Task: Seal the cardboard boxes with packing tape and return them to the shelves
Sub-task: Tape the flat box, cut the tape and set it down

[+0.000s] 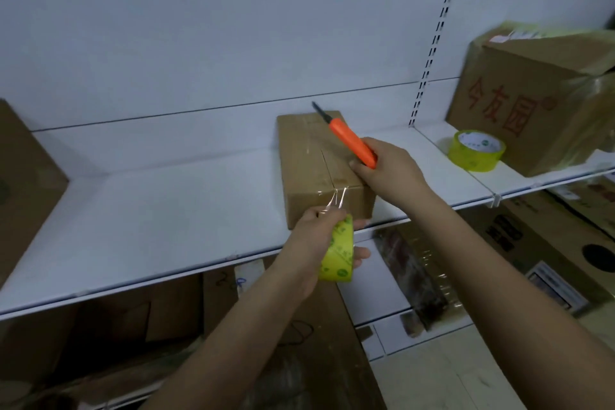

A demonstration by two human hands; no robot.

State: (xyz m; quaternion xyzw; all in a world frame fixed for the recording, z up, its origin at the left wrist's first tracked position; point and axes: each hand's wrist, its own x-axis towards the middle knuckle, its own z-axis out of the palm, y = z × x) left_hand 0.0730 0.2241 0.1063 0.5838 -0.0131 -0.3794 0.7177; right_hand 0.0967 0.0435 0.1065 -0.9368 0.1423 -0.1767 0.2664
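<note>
Nearest me, my left hand (324, 245) grips the yellow tape roll (336, 249), fingers curled round it just off the shelf's (173, 210) near edge. From the roll a strip of clear tape (336, 198) runs up over the near top edge of the small cardboard box (309, 170), which sits on the white shelf a little right of centre.

My right hand (387, 166) rests at the right side of the box top, fingers wrapped round an orange utility knife (353, 142) — its dark blade points toward the far left, above the lid's seam. Tape already seems to lie along that seam, though the sheen is faint.

So I judge this to be the cutting step: the strip is laid and needs severing from the roll. Next I would keep the strip taut with my left hand, bring the blade down to the stretch between roll and box, then press the loose end onto the near face.

A second tape roll (476, 150) stands on the shelf to the right, just beside a larger printed box (532, 103).
</note>
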